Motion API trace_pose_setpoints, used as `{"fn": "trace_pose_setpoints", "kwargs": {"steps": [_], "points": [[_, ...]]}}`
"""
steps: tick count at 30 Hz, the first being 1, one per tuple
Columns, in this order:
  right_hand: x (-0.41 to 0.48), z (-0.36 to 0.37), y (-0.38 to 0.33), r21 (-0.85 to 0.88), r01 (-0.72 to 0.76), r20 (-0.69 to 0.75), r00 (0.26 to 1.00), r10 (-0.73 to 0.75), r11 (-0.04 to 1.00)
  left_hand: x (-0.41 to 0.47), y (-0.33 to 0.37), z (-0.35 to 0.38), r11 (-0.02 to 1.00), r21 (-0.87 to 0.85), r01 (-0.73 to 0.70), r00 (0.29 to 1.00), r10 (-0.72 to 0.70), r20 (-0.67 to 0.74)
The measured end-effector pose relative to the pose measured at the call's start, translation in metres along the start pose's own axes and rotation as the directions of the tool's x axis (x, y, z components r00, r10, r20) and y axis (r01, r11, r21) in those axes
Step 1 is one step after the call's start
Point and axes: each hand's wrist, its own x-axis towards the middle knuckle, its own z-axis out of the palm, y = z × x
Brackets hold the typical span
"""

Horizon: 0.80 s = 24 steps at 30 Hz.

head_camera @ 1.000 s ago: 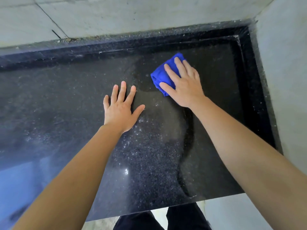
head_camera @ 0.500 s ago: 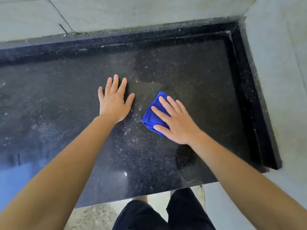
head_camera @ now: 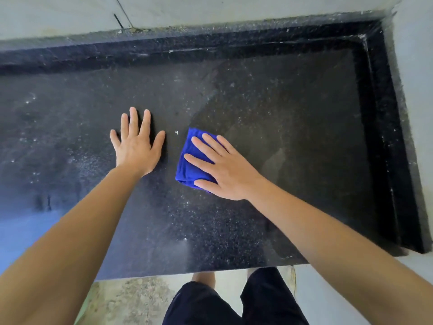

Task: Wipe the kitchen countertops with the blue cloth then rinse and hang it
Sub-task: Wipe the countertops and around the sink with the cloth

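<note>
Now, R hand (head_camera: 228, 173) flat on blue cloth (head_camera: 191, 160), L hand (head_camera: 137, 148) flat on countertop (head_camera: 293, 127)

Left hand (head_camera: 136, 148): palm down, flat, fingers spread and extended toward 12 o'clock, thumb out toward 2 o'clock; nothing held. Left forearm bare, straight, entering from 7 o'clock. Right hand (head_camera: 225, 170): palm down, fingers extended and slightly spread toward 10 o'clock, pressing flat, no closed grip. Right forearm bare, entering from 4 o'clock. Hands near each other, apart, not touching. Legs in dark shorts at 6 o'clock.
</note>
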Motion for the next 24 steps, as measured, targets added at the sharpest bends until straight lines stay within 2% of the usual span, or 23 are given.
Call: {"fn": "trace_pose_setpoints", "kwargs": {"steps": [2,5,7,9,11,12,13,14,15,17,19,21,24], "points": [[-0.008,-0.008,0.038,-0.046,0.027,-0.004,1.000,-0.028,0.999,0.000,-0.002,0.004,1.000,0.020,-0.005,1.000,0.005,0.019],[0.008,-0.028,0.096,-0.050,-0.252,-0.067,0.966,0.248,0.966,0.002,-0.003,0.008,1.000,0.022,-0.001,0.999,0.000,0.040],[0.040,-0.042,0.111,0.008,-0.510,-0.036,0.859,0.510,0.860,0.003,-0.003,0.010,0.999,0.042,-0.009,0.999,0.007,0.043],[0.084,-0.049,0.106,0.066,-0.718,-0.036,0.692,0.721,0.693,0.004,-0.003,0.011,0.999,0.049,-0.015,0.998,0.012,0.055],[0.131,-0.054,0.088,0.143,-0.832,-0.055,0.535,0.843,0.537,0.004,-0.004,0.011,0.999,0.051,-0.013,0.998,0.010,0.064],[0.153,-0.056,0.076,0.180,-0.855,-0.058,0.484,0.873,0.486,0.005,-0.004,0.012,0.998,0.054,-0.013,0.998,0.009,0.064],[0.172,-0.056,0.062,0.200,-0.857,-0.054,0.474,0.879,0.474,0.005,-0.005,0.012,0.998,0.059,-0.011,0.998,0.007,0.064],[0.188,-0.056,0.047,0.201,-0.842,-0.048,0.502,0.863,0.501,0.006,-0.005,0.013,0.998,0.063,-0.011,0.998,0.007,0.063],[0.199,-0.055,0.033,0.191,-0.808,-0.042,0.560,0.827,0.557,0.007,-0.005,0.013,0.998,0.065,-0.015,0.998,0.011,0.060],[0.209,-0.051,0.012,0.139,-0.689,-0.019,0.717,0.697,0.712,0.008,-0.005,0.013,0.998,0.064,-0.015,0.998,0.011,0.060],[0.200,-0.048,0.013,0.056,-0.545,0.008,0.838,0.546,0.836,0.008,-0.006,0.013,0.998,0.060,-0.012,0.998,0.008,0.064],[0.182,-0.053,0.035,0.006,-0.452,0.025,0.892,0.452,0.892,0.008,-0.005,0.012,0.998,0.056,-0.010,0.997,0.006,0.074],[0.146,-0.059,0.083,-0.017,-0.504,-0.025,0.864,0.504,0.864,0.007,-0.004,0.010,0.998,0.058,-0.018,0.996,0.013,0.085]]}}
